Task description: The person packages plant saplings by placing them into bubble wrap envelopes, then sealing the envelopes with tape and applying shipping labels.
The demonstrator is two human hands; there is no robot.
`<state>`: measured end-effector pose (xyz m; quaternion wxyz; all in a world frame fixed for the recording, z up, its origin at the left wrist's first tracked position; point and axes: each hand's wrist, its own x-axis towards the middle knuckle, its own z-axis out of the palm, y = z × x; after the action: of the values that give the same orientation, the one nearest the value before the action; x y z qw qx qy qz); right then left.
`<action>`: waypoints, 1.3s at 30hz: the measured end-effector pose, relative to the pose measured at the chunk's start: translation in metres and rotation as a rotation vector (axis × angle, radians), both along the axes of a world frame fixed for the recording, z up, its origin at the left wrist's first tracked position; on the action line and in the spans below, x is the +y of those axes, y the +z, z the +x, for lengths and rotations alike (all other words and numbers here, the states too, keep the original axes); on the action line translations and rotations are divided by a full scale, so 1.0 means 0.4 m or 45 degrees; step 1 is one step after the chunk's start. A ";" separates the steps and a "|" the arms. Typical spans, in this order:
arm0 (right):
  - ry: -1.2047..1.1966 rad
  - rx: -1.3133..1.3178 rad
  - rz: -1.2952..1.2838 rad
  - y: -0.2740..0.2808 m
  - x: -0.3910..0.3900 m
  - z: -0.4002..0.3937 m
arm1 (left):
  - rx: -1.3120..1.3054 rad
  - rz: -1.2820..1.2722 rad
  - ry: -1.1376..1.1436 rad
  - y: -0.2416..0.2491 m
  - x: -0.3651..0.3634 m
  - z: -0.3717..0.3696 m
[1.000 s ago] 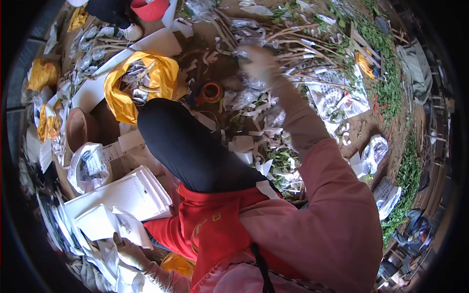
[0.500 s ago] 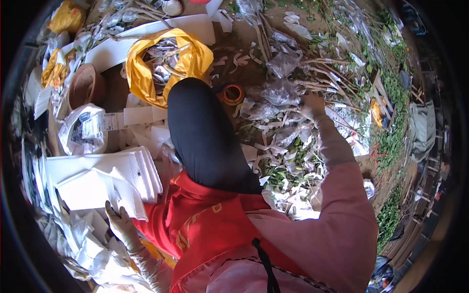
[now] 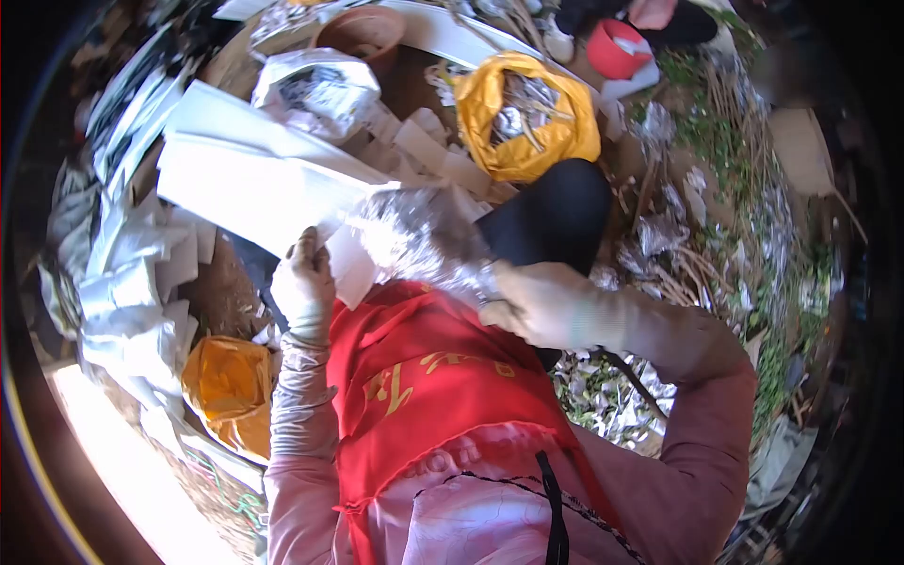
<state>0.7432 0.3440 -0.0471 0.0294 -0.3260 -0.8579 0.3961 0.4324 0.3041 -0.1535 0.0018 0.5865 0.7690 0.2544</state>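
Note:
My right hand point(image 3: 541, 303), in a pale glove, is closed on a bunched piece of clear crinkled plastic film point(image 3: 414, 231). The film stretches leftward over my lap and reaches the edge of the white sheets. My left hand point(image 3: 306, 282), also gloved with dirty fingertips, is at the lower edge of a stack of white sheets point(image 3: 250, 193). Its fingers are slightly bent and apart, and no grip on a sheet shows. A loose white flap point(image 3: 353, 268) hangs just right of those fingers. Under both arms lies a red apron point(image 3: 443, 367) with yellow lettering.
Ahead of my knee stands a yellow bag point(image 3: 574, 132) holding twigs and scraps. A brown pot point(image 3: 363, 38) and a white plastic bag point(image 3: 320, 94) are at far left. An orange-yellow bag point(image 3: 229, 391) lies near my left forearm. Branches, leaves and scraps cover the right side.
My right hand has come from the branch pile at the right to above my lap, bringing the plastic film. My left hand remains by the white sheets. The view has turned leftward.

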 end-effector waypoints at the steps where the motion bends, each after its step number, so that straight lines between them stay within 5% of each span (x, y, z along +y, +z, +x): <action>1: 0.080 -0.016 -0.087 -0.045 -0.001 -0.048 | -0.028 -0.028 0.028 0.014 -0.010 0.001; 4: 0.314 -0.065 -0.314 -0.181 0.006 -0.144 | -0.188 0.025 0.021 0.015 -0.052 -0.027; 7: -0.223 0.002 -1.697 -0.194 0.022 -0.230 | -0.143 -0.079 -0.023 -0.018 -0.095 -0.046; 8: -0.118 -0.147 -1.258 -0.162 0.027 -0.240 | -0.072 -0.163 -0.042 -0.044 -0.109 -0.049; 12: -0.142 0.031 -1.018 -0.169 -0.023 -0.299 | -0.360 -0.026 0.044 -0.058 -0.111 -0.083; 15: 0.433 -0.182 0.190 -0.217 -0.038 -0.319 | -0.373 0.013 0.027 -0.063 -0.107 -0.100; 20: 0.436 -0.386 -0.038 -0.180 -0.011 -0.364 | -0.267 -0.067 -0.066 -0.057 -0.131 -0.113; 26: 0.380 -0.216 -0.150 -0.240 -0.032 -0.365 | -0.328 -0.059 -0.033 -0.044 -0.166 -0.134; 31: 0.263 -0.176 -0.908 -0.270 -0.048 -0.443 | -0.496 -0.102 0.290 -0.073 -0.255 -0.133; 33: 0.223 -0.129 -1.114 -0.278 -0.054 -0.465 | -0.206 0.071 0.593 -0.101 -0.310 -0.090; 35: 0.173 -0.167 -1.096 -0.278 -0.060 -0.488 | -0.418 0.044 0.826 -0.143 -0.366 -0.075; 37: 0.157 -0.166 -1.178 -0.282 -0.063 -0.510 | -0.954 -0.339 0.818 -0.169 -0.391 -0.102; 39: 0.128 -0.133 -1.370 -0.299 -0.055 -0.536 | -1.231 -0.125 0.663 -0.235 -0.403 -0.121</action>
<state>0.5289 0.3221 -0.1668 -0.2031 -0.2729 -0.5487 0.7636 0.3840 0.1430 -0.2473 0.3191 0.1925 0.8111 0.4508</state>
